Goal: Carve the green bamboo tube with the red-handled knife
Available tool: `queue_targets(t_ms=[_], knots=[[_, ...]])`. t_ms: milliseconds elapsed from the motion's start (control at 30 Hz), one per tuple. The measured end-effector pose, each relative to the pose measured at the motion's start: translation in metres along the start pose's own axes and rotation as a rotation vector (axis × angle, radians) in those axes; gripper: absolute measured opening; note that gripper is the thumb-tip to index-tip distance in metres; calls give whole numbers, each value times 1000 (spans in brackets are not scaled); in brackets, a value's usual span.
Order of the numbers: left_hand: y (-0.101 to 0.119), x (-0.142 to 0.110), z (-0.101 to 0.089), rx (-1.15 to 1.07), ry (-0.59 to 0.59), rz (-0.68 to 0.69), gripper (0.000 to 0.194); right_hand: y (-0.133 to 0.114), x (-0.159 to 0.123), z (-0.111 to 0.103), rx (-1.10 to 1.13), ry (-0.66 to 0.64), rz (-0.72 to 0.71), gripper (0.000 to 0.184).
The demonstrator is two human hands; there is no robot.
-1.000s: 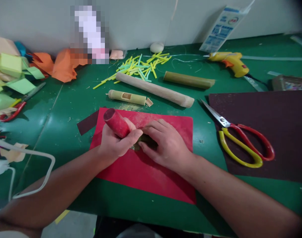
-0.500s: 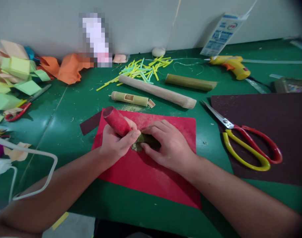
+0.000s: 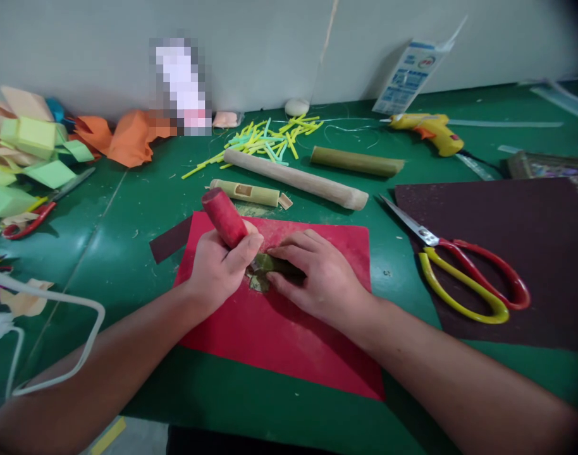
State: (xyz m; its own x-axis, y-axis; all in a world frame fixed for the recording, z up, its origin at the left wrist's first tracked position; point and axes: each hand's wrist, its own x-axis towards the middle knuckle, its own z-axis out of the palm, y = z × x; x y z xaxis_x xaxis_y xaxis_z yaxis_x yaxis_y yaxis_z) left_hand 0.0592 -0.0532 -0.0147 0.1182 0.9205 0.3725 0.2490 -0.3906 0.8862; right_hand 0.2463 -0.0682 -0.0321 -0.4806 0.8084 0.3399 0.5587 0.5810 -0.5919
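My left hand (image 3: 222, 268) is wrapped round a thick red cylinder (image 3: 224, 217), like a tool's handle, tilted with its top toward the upper left. Its lower end is hidden behind my fingers, right against a short piece of green bamboo (image 3: 265, 262). On that bamboo my right hand (image 3: 320, 268) has closed, fingers above and thumb below, holding it down. Pale chips or a pale cut patch show beside the bamboo's left end. Under both hands lies a red sheet (image 3: 279, 335) dusted with pale powder.
Beyond the sheet lie a notched bamboo tube (image 3: 265, 195), a pale stick (image 3: 296, 179) and a green bamboo length (image 3: 358, 162). Scissors (image 3: 429, 237) rest at right on a dark sheet (image 3: 549, 240). A yellow glue gun (image 3: 431, 129) lies behind. A white frame (image 3: 97, 328) juts in at left.
The view has shifted slightly. The red cylinder has tipped a little more upright and my left hand has drawn slightly away from the right, showing more of the bamboo's end.
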Motion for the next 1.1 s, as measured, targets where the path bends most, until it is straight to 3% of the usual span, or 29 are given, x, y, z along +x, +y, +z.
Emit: queue_targets(t_ms=[167, 400, 533, 700, 933, 1100], knots=[[2, 1, 4, -64, 201, -121, 33, -1, 1, 0, -19, -26, 30, 22], [-5, -7, 1, -24, 30, -34, 38, -1, 0, 0, -15, -17, 14, 22], [-8, -8, 0, 11, 6, -8, 41, 0, 0, 1, -34, -8, 0, 19], [-5, -6, 1, 25, 30, -15, 37, -1, 1, 2, -44, 0, -4, 13], [-1, 1, 4, -72, 259, -120, 35, -3, 1, 2, -36, -5, 37, 14], [-3, -5, 4, -38, 183, -79, 34, -4, 0, 3, -52, 6, 30, 17]])
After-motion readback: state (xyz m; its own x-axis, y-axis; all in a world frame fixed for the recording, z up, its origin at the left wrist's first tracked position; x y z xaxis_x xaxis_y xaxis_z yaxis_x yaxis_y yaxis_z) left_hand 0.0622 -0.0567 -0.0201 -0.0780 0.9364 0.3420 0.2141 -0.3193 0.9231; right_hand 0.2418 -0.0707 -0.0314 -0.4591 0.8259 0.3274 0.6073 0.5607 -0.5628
